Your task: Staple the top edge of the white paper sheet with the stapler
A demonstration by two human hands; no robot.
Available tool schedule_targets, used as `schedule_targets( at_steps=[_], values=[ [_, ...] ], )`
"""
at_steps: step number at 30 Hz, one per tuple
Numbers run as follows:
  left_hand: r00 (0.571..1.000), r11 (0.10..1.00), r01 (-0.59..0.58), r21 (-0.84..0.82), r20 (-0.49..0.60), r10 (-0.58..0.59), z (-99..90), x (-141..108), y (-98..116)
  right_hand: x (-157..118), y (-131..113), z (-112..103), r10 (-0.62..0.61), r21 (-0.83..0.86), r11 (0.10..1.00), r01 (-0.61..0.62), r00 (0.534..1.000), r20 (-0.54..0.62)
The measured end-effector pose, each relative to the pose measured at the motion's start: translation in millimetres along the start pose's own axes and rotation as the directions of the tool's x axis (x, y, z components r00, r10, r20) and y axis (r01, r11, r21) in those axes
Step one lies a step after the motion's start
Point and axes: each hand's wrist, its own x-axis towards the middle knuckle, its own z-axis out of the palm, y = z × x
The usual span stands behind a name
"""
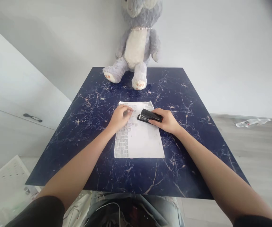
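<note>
A black stapler [151, 115] is in my right hand [168, 121], with the fingers and thumb wrapped round its rear end. Its jaw points left and stands apart, above the upper part of a printed paper sheet [145, 142]. My left hand [120, 118] is over the sheet's upper left part, fingers bent and their tips drawn together. Whether something small is between those fingertips I cannot make out. Print runs down the left side of the paper, which lies flat; much of the rest is white.
Under the paper is a dark blue marbled table [136, 176]. A grey plush toy [136, 47] sits at its back edge by the wall. A small grey piece [102, 98] lies left of the sheet. Clear plastic packaging [251, 122] is on the floor at right, a white perforated basket [8, 176] at lower left.
</note>
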Motion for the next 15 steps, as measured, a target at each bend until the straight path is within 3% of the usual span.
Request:
schedule_targets(
  at_steps=[3,6,10,12,15],
  values=[
    [0.980,0.952,0.086,-0.292,-0.145,-0.133,-5.7,1.8,-4.4,0.2,1.1,0.3,0.000,-0.013,1.000,0.000,1.000,0.011],
    [0.961,0.885,0.125,-0.449,-0.166,-0.220,-5.8,0.8,-6.0,0.6,-0.2,1.4,-0.032,-0.047,0.998,0.031,0.999,-0.014],
    [0.974,0.937,0.173,-0.304,-0.087,-0.208,-3.5,0.5,-1.1,-5.1,-19.3,6.7,-0.158,-0.204,0.972,0.114,0.965,-0.211],
    [0.980,0.959,0.173,-0.225,-0.054,-0.189,-3.4,1.1,3.1,-11.0,-37.6,14.0,-0.235,-0.240,0.955,0.175,0.939,-0.251],
    [0.986,0.968,0.155,-0.199,-0.029,-0.164,-3.5,1.4,7.3,-19.5,-65.2,32.2,-0.352,-0.180,0.924,0.338,0.934,-0.053]
  ],
)
